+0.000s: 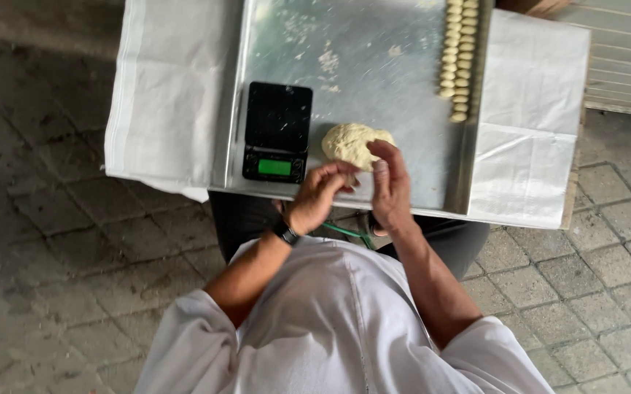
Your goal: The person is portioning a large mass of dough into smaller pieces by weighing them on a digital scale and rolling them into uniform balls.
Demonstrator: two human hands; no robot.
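- Head view, only cam: both hands meet at near edge of metal tray (403,109), palms facing each other.
- L hand (317,195): fingers curled in toward R palm, prob. w/ a small bit of dough between them – piece itself hidden, can't tell for sure. Dark wristband just behind the hand.
- R hand (390,186): held upright, fingers fairly straight, tips touching near side of dough lump (352,142). Not closed round anything visible.
- Dough lump: right past the fingertips, on tray, rough and uneven; a good deal still unportioned.
- Black scale (278,131): just L of the grip and a bit beyond, green display lit, platform bare.
- Rolled dough pieces (459,55): well past the hands, off to R, along tray's R rim in two neat columns – many small pale balls already done.
- Flour smears and crumbs on tray beyond the lump.
- White sacking (169,87) under tray, spread both sides; paved floor around.
- Judgement: well into portioning – a long double row done, one lump left to work through.
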